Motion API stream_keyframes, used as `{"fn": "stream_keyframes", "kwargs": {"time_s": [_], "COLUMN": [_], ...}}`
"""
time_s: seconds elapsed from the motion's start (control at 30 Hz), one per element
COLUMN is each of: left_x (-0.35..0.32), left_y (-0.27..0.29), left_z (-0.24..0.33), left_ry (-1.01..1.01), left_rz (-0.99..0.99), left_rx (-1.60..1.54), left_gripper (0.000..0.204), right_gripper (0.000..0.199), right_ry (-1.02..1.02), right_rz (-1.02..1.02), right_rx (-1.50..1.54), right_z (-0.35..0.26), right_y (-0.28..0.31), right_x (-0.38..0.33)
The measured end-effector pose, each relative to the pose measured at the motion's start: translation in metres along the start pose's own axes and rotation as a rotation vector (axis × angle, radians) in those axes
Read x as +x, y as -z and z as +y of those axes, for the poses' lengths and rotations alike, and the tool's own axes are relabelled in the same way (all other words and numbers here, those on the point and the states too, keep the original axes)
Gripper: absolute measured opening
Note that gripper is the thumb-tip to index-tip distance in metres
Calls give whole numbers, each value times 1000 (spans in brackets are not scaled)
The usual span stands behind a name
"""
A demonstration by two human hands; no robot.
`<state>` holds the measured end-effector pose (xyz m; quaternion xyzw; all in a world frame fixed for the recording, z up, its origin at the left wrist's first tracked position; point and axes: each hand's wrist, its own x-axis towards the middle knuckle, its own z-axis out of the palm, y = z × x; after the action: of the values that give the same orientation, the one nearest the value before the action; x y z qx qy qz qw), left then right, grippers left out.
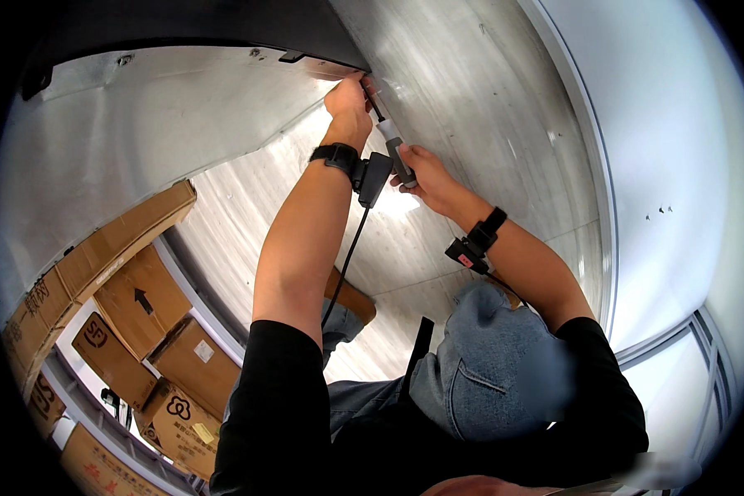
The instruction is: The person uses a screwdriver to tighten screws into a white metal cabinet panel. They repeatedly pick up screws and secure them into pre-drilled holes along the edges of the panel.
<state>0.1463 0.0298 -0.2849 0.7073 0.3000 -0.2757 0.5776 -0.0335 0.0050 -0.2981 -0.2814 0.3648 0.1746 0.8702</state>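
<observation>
My right hand [430, 175] is closed round the grey handle of a screwdriver [398, 153]. Its dark, thin shaft slants up and left to the corner of a large silver metal panel [198, 103] with a black edge. At that corner my left hand [349, 101] is curled beside the shaft, its fingers drawn together. What sits between those fingertips is too small and hidden to make out, and so is the screwdriver's tip. A bright light falls on the floor below the hands.
Several cardboard boxes [186, 355] are stacked on a shelf at lower left, near a long flat carton [107, 248]. A white panel [653, 165] stands at the right. Black devices are strapped to both wrists, and a cable [351, 256] hangs from the left one.
</observation>
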Motion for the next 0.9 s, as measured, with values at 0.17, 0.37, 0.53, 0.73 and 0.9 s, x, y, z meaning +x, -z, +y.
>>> {"fn": "stream_keyframes", "kwargs": {"time_s": [0.17, 0.37, 0.53, 0.73, 0.9], "left_x": [9, 10, 28, -66, -152], "left_y": [4, 7, 31, -29, -104], "left_z": [-4, -9, -17, -27, -46], "left_ry": [-20, -82, 15, -145, -452], "left_rz": [13, -13, -277, -584, -810], "left_rx": [-51, -34, 131, 429, 464], "left_gripper": [12, 12, 27, 29, 23], "right_gripper": [38, 36, 34, 31, 28], "right_ry": [-9, 24, 128, 382, 554], "right_rz": [-20, -16, 17, 135, 341], "right_rx": [-41, -217, -268, -182, -16], "right_z": [-2, -1, -4, -6, 2], "right_y": [7, 24, 44, 99, 134], "right_x": [-7, -33, -67, -149, -228]}}
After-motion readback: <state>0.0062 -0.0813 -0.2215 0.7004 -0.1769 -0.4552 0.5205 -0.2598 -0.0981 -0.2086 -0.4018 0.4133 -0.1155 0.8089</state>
